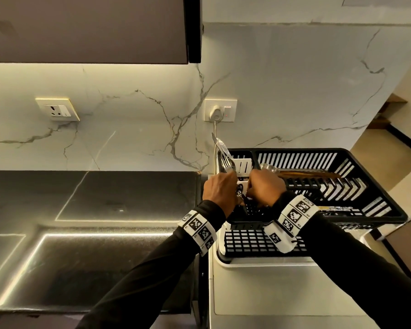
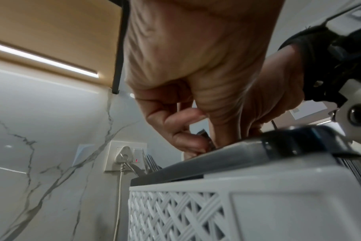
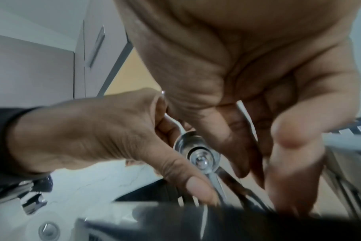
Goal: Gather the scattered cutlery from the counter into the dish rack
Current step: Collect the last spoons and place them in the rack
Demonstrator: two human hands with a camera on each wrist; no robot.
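Observation:
The black dish rack (image 1: 387, 207) stands on a white tray at the right. Forks and a knife (image 1: 224, 160) stand upright in its corner cutlery holder. My left hand (image 1: 235, 187) hovers over that holder, fingers curled round a metal utensil with a round shiny joint (image 3: 198, 156). Beside it, my right hand (image 1: 252, 192) reaches down into the holder. In the right wrist view its fingers (image 3: 289, 171) close on a thin silver cutlery handle (image 3: 242, 110). The left wrist view shows the left hand (image 2: 196, 141) pinching metal at the rack's rim (image 2: 278, 143).
Tongs (image 1: 301, 173) lie across the rack's plate section. A plugged-in socket (image 1: 220, 110) with a white cable sits on the marble wall behind the holder. The dark counter (image 1: 105, 222) stretches left. A white lattice basket (image 2: 196, 212) stands under the rack.

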